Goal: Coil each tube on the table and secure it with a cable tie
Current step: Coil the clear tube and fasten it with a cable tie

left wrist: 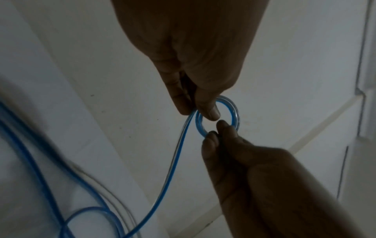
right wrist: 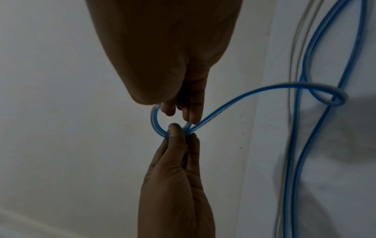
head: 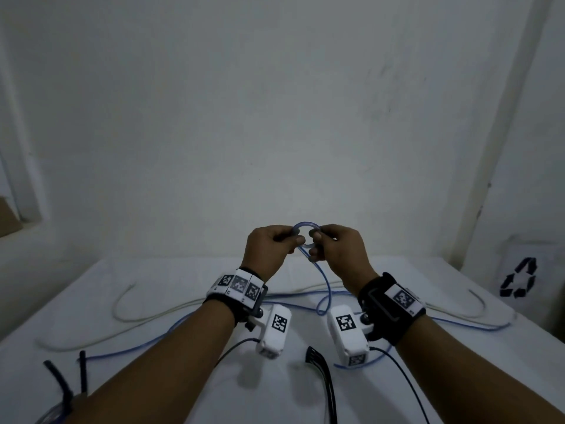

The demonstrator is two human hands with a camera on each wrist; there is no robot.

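Both hands are raised above the table and pinch a small loop of blue tube (head: 305,225) between them. My left hand (head: 293,240) pinches the loop's left side where the strands cross. On the loop's right side is my right hand (head: 319,238), thumb and fingers closed on it. In the left wrist view the loop (left wrist: 234,111) shows two turns side by side. The free length of blue tube (head: 325,289) hangs from the loop and runs in long curves over the table. A whitish tube (head: 122,313) lies uncoiled on the table's left and right. Black cable ties (head: 324,371) lie near the front edge.
Black-handled pliers (head: 64,384) lie at the front left, beside a clear coiled tube (head: 49,416) at the frame's bottom edge. A white bag with a recycling sign (head: 519,276) stands at the right. The white table (head: 214,393) backs onto a plain wall.
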